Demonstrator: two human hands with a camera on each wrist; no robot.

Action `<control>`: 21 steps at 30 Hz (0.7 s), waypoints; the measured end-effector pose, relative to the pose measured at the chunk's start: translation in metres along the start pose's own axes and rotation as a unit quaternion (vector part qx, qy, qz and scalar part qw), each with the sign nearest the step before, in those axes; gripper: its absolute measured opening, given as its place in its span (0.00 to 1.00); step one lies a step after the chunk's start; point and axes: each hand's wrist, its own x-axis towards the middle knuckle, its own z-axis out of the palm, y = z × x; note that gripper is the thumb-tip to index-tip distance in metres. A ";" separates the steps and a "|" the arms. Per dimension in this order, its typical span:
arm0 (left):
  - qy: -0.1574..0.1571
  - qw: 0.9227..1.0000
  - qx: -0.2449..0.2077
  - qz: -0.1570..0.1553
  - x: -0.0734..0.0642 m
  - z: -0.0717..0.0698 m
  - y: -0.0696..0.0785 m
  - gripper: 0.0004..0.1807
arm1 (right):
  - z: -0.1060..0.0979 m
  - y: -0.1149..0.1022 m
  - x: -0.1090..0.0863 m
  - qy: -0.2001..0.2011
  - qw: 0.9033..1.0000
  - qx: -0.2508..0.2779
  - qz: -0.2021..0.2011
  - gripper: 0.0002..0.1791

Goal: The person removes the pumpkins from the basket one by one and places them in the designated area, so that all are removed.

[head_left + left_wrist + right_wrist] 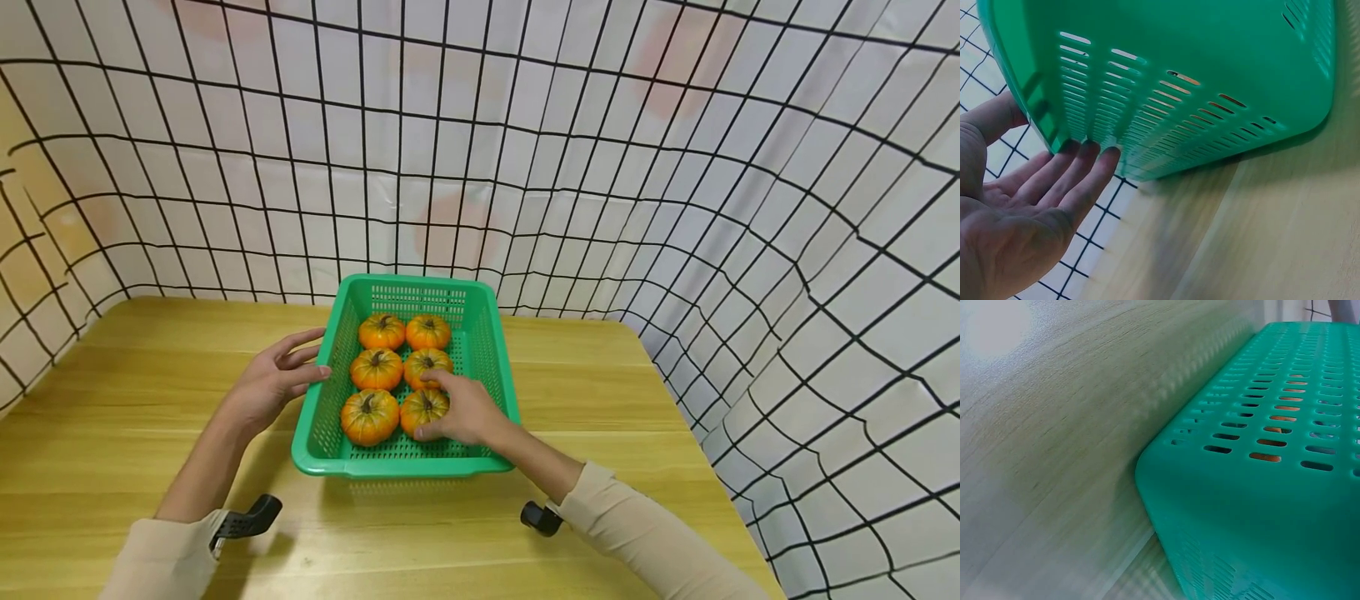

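Observation:
A green plastic basket (405, 468) with slotted walls holds several small orange pumpkins (377, 368) in two columns. My left hand (273, 379) is at the basket's left side; its thumb lies over the rim while the fingers touch the outer wall (1210, 125). Inside the basket, my right hand (468, 410) has thumb and fingers around the front right pumpkin (422, 410), which still sits among the others. The right wrist view shows the basket's outer wall (1260, 494) with orange glimpsed through the slots; the right hand is out of that view.
The basket stands on a wooden table (600, 392). White sheeting behind a black wire grid (465, 175) encloses the back and sides. A black device (251, 518) is on the left wrist and another black device (540, 518) on the right.

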 end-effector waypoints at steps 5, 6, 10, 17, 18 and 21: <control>0.000 1.000 -0.004 -0.002 0.000 0.001 0.000 0.43 | 0.001 -0.001 0.000 0.000 1.000 -0.012 -0.002 0.44; 0.000 1.000 -0.004 -0.002 0.000 0.000 0.000 0.43 | 0.001 -0.001 0.000 0.000 1.000 -0.013 -0.001 0.44; -0.001 1.000 -0.006 0.000 0.000 0.000 0.000 0.43 | 0.002 0.000 0.001 -0.003 1.000 -0.018 0.000 0.44; -0.002 1.000 -0.016 -0.001 0.000 0.000 -0.001 0.43 | 0.002 0.000 0.001 -0.011 1.000 -0.026 0.011 0.44; -0.002 1.000 -0.017 -0.001 0.000 0.000 -0.001 0.43 | 0.002 0.000 0.001 -0.011 1.000 -0.025 0.013 0.44; -0.002 1.000 -0.020 -0.003 0.000 0.000 0.000 0.43 | 0.002 -0.001 0.000 -0.014 0.999 -0.023 0.017 0.44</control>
